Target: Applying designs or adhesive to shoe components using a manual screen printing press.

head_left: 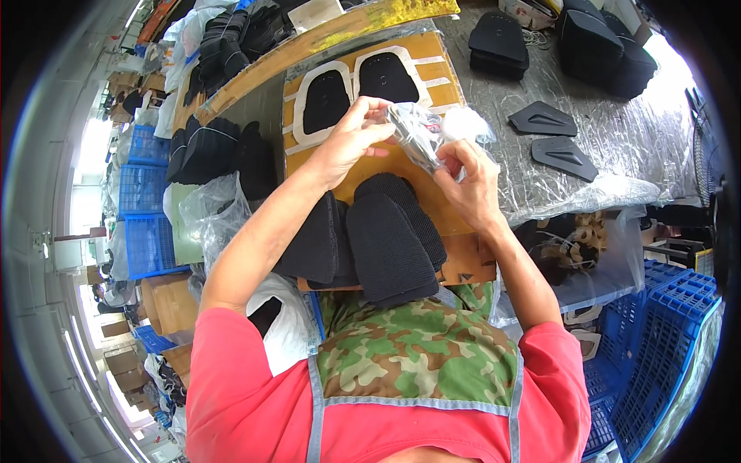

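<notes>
Above the board, both hands hold a crumpled clear plastic bag (pixel 421 131); dark, slim contents show through it but cannot be made out. My left hand (pixel 359 137) grips the bag's left side with thumb and forefinger, its other fingers partly curled. At the lower right side, my right hand (pixel 469 176) pinches the plastic. Under my hands is a yellow-brown board (pixel 340 171) bearing two white-edged templates (pixel 303 102) with black pads (pixel 390 81) in them. Stacked black mesh pads (pixel 390 243) lie at the board's near edge, against my camouflage apron (pixel 421 347).
Two dark grey shaped plates (pixel 543 119) and a black pad stack (pixel 498 46) rest on the plastic-covered table (pixel 494 100) to the right. Blue crates stand at the lower right (pixel 656 339) and left (pixel 144 193). A wooden bar (pixel 309 46) crosses behind the board.
</notes>
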`<action>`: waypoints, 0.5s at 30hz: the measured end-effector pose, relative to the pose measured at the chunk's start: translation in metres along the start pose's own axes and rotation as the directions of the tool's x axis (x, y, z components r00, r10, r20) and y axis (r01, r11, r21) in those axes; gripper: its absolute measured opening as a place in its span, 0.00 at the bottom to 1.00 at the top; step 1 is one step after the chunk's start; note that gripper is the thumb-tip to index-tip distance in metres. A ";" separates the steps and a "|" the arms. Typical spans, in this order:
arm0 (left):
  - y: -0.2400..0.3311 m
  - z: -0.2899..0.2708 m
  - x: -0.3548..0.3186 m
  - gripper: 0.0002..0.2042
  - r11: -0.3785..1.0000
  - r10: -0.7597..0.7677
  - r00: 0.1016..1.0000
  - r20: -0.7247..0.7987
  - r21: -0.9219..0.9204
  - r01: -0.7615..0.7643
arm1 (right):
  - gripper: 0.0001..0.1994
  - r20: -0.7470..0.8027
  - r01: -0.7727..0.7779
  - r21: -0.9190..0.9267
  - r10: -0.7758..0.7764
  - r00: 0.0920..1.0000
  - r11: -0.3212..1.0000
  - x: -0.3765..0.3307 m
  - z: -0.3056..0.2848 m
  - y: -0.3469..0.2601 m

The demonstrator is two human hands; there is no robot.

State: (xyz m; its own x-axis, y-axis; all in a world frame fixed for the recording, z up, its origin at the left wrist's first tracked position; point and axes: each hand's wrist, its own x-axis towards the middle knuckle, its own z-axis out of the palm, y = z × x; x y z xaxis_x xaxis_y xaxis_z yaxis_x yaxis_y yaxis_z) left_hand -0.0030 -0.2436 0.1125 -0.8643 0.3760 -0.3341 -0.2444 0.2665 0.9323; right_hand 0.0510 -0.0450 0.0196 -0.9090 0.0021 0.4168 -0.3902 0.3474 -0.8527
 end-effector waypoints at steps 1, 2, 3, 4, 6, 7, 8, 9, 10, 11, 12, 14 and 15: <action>-0.001 0.001 0.001 0.17 1.000 -0.004 1.000 -0.029 0.009 0.004 | 0.09 0.014 -0.004 0.002 0.004 1.000 1.000 0.000 0.000 -0.001; -0.003 0.002 0.002 0.15 1.000 -0.008 0.998 -0.058 0.018 0.009 | 0.09 0.014 -0.005 0.003 0.005 1.000 1.000 0.000 -0.001 -0.002; -0.005 0.002 0.004 0.15 1.000 -0.009 0.998 -0.058 0.019 0.010 | 0.10 0.050 -0.049 0.081 0.045 0.998 0.996 0.000 -0.003 -0.004; -0.008 0.001 0.005 0.15 1.000 0.015 0.998 -0.065 -0.003 -0.016 | 0.12 0.093 -0.093 0.159 0.079 0.993 0.983 0.001 -0.004 -0.006; -0.013 -0.002 0.006 0.14 0.999 0.039 0.996 -0.077 -0.023 -0.041 | 0.14 0.145 -0.096 0.186 0.069 0.987 0.978 0.006 -0.009 -0.011; -0.014 -0.001 0.007 0.13 0.997 0.075 0.995 -0.073 -0.007 -0.075 | 0.16 0.191 -0.105 0.203 0.065 0.979 0.973 0.006 -0.012 -0.012; -0.015 -0.001 0.008 0.13 0.994 0.110 0.992 -0.069 0.009 -0.109 | 0.16 0.190 -0.107 0.202 0.068 0.979 0.973 0.007 -0.012 -0.011; -0.015 0.000 0.008 0.13 0.994 0.109 0.992 -0.066 0.008 -0.108 | 0.17 0.204 -0.128 0.206 0.085 0.975 0.970 0.008 -0.012 -0.010; -0.015 0.002 0.008 0.13 0.991 0.121 0.989 -0.082 0.059 -0.116 | 0.18 0.219 -0.148 0.212 0.101 0.971 0.966 0.009 -0.012 -0.009; -0.016 0.003 0.008 0.13 0.986 0.134 0.986 -0.098 0.110 -0.123 | 0.18 0.219 -0.149 0.213 0.102 0.971 0.966 0.009 -0.011 -0.010; -0.017 0.004 0.008 0.13 0.986 0.133 0.986 -0.098 0.111 -0.122 | 0.17 0.188 -0.149 0.166 0.117 0.975 0.975 0.009 -0.009 -0.012; -0.021 0.004 0.009 0.14 0.939 0.224 0.969 -0.103 0.289 -0.187 | 0.15 0.157 -0.150 0.121 0.130 0.979 0.981 0.008 -0.006 -0.012; -0.023 0.004 0.010 0.14 0.939 0.224 0.969 -0.104 0.290 -0.185 | 0.13 0.157 -0.138 0.118 0.119 0.981 0.983 0.008 -0.004 -0.011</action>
State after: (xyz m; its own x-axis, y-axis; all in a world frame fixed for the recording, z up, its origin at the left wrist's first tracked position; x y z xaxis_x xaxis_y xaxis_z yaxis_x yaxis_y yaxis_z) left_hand -0.0046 -0.2426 0.0873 -0.9381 0.3315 -0.1008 0.0583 0.4380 0.8971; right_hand 0.0486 -0.0449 0.0332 -0.9605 -0.1037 0.2582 -0.2758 0.2306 -0.9332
